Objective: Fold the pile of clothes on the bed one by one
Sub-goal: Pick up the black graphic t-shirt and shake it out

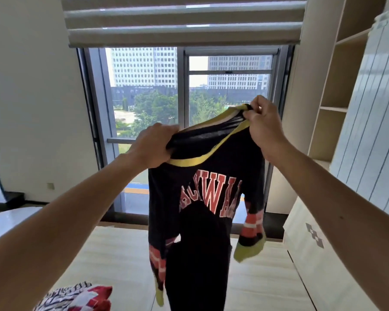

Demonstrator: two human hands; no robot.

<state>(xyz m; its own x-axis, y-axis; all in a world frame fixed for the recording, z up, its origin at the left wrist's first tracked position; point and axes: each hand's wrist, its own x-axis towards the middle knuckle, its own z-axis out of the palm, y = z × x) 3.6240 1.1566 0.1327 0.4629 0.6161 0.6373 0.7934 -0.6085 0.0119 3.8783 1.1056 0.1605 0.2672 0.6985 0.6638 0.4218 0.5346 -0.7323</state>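
A black long-sleeved sweater with a yellow collar, red block letters on the chest and red-striped, yellow-cuffed sleeves hangs in the air above the bed. My left hand grips it at the left shoulder by the collar. My right hand pinches the other shoulder higher up, so the garment hangs tilted. Its lower part drops out of view at the bottom. A pile of clothes, striped and red, lies at the bottom left on the bed.
A large window with a half-raised blind is straight ahead. Open wooden shelves and a pale wardrobe stand on the right, with a white cabinet beside the bed. A white wall is at left.
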